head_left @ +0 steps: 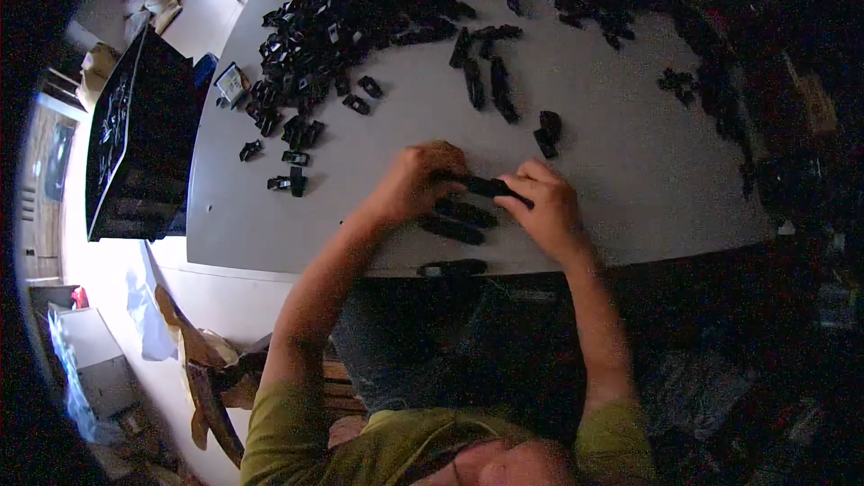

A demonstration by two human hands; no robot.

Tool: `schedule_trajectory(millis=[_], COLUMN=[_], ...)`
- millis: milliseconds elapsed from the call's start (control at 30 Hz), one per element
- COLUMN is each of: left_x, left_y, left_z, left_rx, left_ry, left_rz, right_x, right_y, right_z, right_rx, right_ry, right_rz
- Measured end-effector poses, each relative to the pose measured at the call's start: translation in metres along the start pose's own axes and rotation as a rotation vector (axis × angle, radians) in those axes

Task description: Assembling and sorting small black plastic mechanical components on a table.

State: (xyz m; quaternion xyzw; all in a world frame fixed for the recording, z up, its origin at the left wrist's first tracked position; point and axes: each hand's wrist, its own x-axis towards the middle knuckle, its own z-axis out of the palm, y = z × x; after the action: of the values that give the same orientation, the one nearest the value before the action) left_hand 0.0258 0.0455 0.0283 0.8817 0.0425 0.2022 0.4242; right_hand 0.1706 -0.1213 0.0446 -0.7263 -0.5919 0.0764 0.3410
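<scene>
Grey table (630, 171) at centre frame: left hand (418, 182) and right hand (543, 202) both grasp one black plastic part (486, 186).

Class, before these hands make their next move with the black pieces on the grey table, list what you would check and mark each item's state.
1. Both hands on the same black piece: ok; left hand, right hand.
2. Finished strips close by: ok, under the hands.
3. Supply pile on the table: ok.
4. Strip at the table edge safe from falling: not ok.
5. Piece fully joined: cannot tell.
</scene>
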Motion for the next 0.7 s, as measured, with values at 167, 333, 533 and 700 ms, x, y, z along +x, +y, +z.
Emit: schedule_trajectory(millis=[167,333,533,700], left_x=[-0.001,-0.011,-0.013,-0.009], left_y=[-0.016,-0.036,-0.040,0.003], left_z=[0.005,0.015,0.010,-0.009], left_rx=[-0.036,-0.127,-0.308,0.004], left_ry=[0.049,0.140,0.122,0.080], left_rz=[-0.021,-0.028,-0.073,-0.119], right_x=[0.003,0.006,0.012,0.019], right_y=[0.003,-0.004,0.007,0.008], right_z=[0.008,0.011,0.033,0.024], right_rx=[-0.045,-0.058,-0.083,-0.069], right_ry=[0.038,0.078,0.112,0.045], right_rz=[-0.034,-0.070,-0.101,-0.082])
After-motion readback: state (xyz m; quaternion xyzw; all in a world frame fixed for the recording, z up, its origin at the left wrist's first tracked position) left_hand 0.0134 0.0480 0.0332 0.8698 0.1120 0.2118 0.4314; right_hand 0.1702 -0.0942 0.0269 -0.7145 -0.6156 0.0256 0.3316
